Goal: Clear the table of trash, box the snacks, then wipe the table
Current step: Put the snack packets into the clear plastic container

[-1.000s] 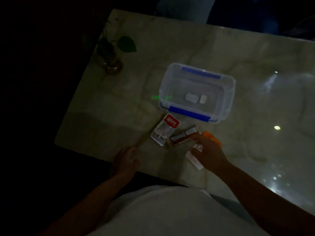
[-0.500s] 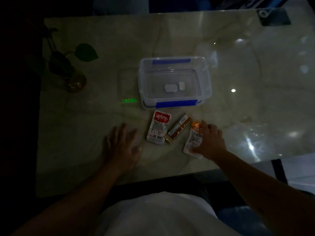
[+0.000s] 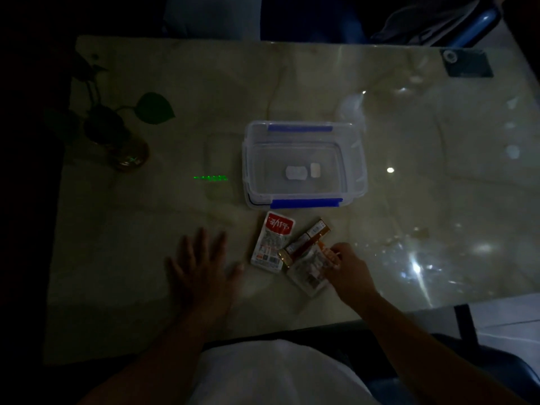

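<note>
A clear plastic box (image 3: 355, 159) with blue clips stands mid-table, two small white items (image 3: 296, 172) inside. In front of it lie three snacks: a red-topped packet (image 3: 273, 242), a brown bar (image 3: 305, 242), and an orange-topped packet (image 3: 308, 271). My right hand (image 3: 349, 271) pinches the orange-topped packet at its right edge, tilting it against the brown bar. My left hand (image 3: 201, 266) lies flat on the marble table (image 3: 146, 229), fingers spread, left of the red-topped packet and holding nothing.
A potted plant in a glass jar (image 3: 128, 152) stands at the far left. A green light streak (image 3: 210, 178) lies left of the box. A dark square (image 3: 467, 64) sits at the far right corner. Chairs stand beyond the far edge.
My right hand has closed on the orange-topped packet and dragged it left against the brown bar. My left hand has spread flat on the table. The view has shifted.
</note>
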